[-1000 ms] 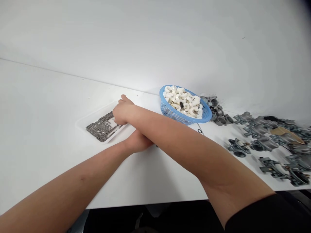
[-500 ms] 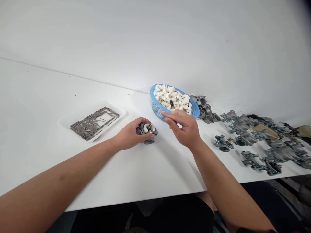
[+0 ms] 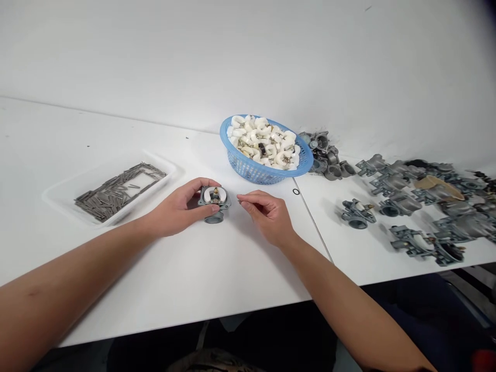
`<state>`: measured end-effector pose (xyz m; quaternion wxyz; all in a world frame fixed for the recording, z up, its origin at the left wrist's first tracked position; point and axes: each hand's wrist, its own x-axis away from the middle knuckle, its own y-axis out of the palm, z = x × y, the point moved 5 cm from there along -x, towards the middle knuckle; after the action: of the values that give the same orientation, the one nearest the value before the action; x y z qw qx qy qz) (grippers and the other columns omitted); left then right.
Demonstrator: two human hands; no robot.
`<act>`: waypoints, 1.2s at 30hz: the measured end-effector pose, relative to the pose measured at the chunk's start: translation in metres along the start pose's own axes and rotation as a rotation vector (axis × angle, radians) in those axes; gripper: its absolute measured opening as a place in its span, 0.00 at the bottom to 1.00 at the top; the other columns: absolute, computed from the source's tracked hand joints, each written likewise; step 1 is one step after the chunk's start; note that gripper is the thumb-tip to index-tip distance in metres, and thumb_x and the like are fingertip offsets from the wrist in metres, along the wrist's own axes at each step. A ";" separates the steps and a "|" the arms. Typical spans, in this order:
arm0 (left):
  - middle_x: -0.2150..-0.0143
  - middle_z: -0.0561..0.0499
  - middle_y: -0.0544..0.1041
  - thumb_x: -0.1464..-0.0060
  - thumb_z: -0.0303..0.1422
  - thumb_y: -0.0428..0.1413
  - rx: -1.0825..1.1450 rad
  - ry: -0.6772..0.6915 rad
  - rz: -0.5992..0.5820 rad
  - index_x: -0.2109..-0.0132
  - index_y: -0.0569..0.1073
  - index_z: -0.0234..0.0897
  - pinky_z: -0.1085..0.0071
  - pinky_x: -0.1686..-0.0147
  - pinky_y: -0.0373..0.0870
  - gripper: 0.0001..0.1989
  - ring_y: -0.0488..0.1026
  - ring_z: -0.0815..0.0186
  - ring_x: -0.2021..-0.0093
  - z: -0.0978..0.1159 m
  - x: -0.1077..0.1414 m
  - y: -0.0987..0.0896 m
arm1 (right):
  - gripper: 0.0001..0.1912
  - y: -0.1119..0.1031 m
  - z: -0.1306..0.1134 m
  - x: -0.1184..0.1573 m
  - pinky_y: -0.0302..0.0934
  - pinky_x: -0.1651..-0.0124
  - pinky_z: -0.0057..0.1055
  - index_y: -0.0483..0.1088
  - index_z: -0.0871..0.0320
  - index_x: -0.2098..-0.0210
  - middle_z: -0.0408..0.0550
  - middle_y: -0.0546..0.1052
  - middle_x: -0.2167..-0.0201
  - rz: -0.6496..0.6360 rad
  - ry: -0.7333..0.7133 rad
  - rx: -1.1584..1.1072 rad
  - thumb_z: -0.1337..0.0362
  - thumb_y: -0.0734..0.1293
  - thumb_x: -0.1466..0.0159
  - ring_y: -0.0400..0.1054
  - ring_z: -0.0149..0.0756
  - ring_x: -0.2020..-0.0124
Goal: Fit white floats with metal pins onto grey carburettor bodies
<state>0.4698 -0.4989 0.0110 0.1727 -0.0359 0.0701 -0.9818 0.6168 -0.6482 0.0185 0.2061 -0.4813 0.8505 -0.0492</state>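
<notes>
My left hand point(image 3: 182, 207) grips a grey metal carburetor body point(image 3: 214, 216) on the white table, thumb in front and fingers behind it. A white C-shaped float point(image 3: 210, 195) sits inside the body, with a brass part in its middle. Just to the right of the body is my right hand point(image 3: 267, 214), its thumb and forefinger pinched together; what they hold, if anything, is too small to make out. Small metal pins point(image 3: 104, 200) lie in a white tray point(image 3: 58, 194) on the left.
Behind the hands stands a blue basket point(image 3: 253, 173) heaped with white floats point(image 3: 271, 139). Several metal carburetor bodies point(image 3: 399, 204) spread over the table's right side. A small black ring point(image 3: 296, 191) lies near a seam in the table.
My right hand has come down from in front of the basket to beside the carburetor body. The view has shifted, and the black ring and table seam now show.
</notes>
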 end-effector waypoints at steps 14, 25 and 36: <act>0.53 0.43 0.78 0.45 0.44 0.65 0.023 0.007 0.046 0.40 0.70 0.38 0.64 0.61 0.77 0.29 0.77 0.60 0.60 0.002 -0.003 0.000 | 0.03 0.010 -0.019 0.003 0.65 0.70 0.30 0.82 0.51 0.64 0.45 0.82 0.67 0.123 -0.085 -0.015 0.65 0.75 0.39 0.74 0.34 0.68; 0.52 0.44 0.77 0.44 0.42 0.65 -0.023 0.038 0.027 0.43 0.71 0.39 0.66 0.62 0.75 0.25 0.75 0.63 0.60 0.001 -0.003 -0.001 | 0.05 0.019 -0.021 0.004 0.67 0.69 0.27 0.81 0.53 0.65 0.44 0.82 0.66 0.117 -0.144 -0.041 0.68 0.75 0.40 0.76 0.33 0.66; 0.53 0.44 0.79 0.46 0.44 0.65 -0.115 0.039 0.066 0.42 0.73 0.39 0.65 0.59 0.77 0.28 0.76 0.60 0.57 0.006 0.000 -0.004 | 0.13 0.022 -0.022 0.007 0.74 0.59 0.34 0.77 0.54 0.53 0.44 0.82 0.63 0.125 -0.181 0.031 0.65 0.74 0.37 0.78 0.37 0.61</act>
<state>0.4693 -0.4957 0.0173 0.2013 -0.0244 0.1310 -0.9704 0.5872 -0.6451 0.0298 0.2924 -0.4264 0.8559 -0.0055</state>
